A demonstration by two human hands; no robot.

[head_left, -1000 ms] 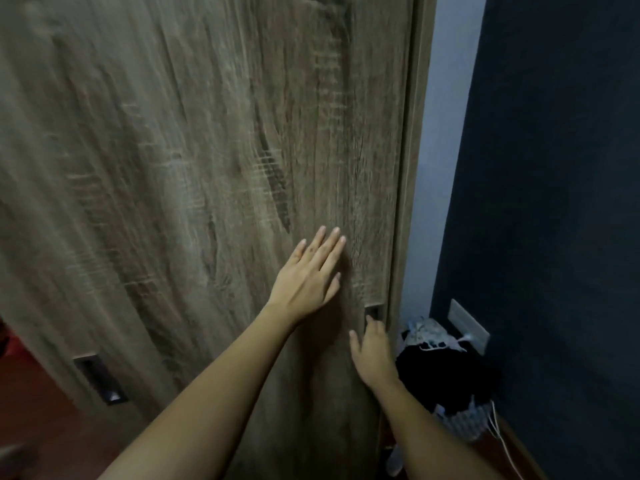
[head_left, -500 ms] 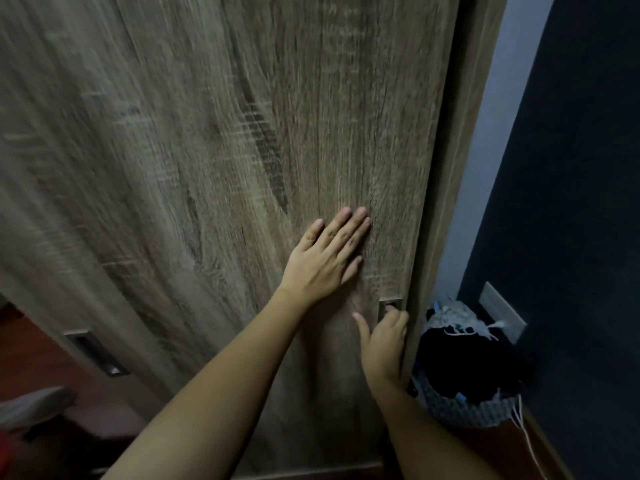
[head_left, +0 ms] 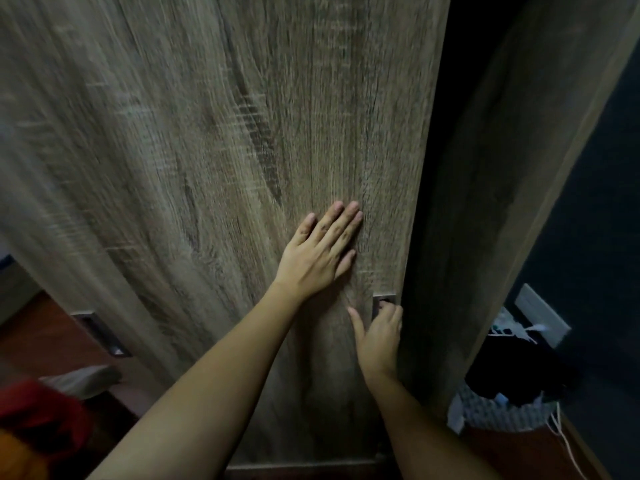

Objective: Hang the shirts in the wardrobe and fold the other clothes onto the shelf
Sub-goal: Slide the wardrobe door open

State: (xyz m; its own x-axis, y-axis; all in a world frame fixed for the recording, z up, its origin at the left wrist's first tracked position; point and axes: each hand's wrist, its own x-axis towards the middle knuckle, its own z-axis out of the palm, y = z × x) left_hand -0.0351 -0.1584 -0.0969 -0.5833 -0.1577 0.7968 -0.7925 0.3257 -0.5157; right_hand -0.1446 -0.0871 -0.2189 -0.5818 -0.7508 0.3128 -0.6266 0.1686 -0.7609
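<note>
A wood-grain sliding wardrobe door [head_left: 214, 161] fills most of the view. My left hand [head_left: 320, 252] lies flat on it, fingers together and pointing up. My right hand [head_left: 379, 332] has its fingertips hooked into the recessed door handle [head_left: 383, 300] at the door's right edge, thumb stretched out to the left. A dark gap [head_left: 446, 161] shows between the door's edge and the wardrobe's side panel [head_left: 512, 168]; nothing inside can be made out. Red and orange cloth [head_left: 38, 420] lies at the lower left.
A patterned basket [head_left: 502, 412] holding dark clothes stands on the floor at the right, by a dark wall with a white socket plate [head_left: 542, 315] and a cable. A second recessed handle [head_left: 104, 336] sits low on the left. The floor is reddish wood.
The door has slid left, and a dark gap has opened at its right edge. Both hands moved left with it, the right fingers staying in the handle.
</note>
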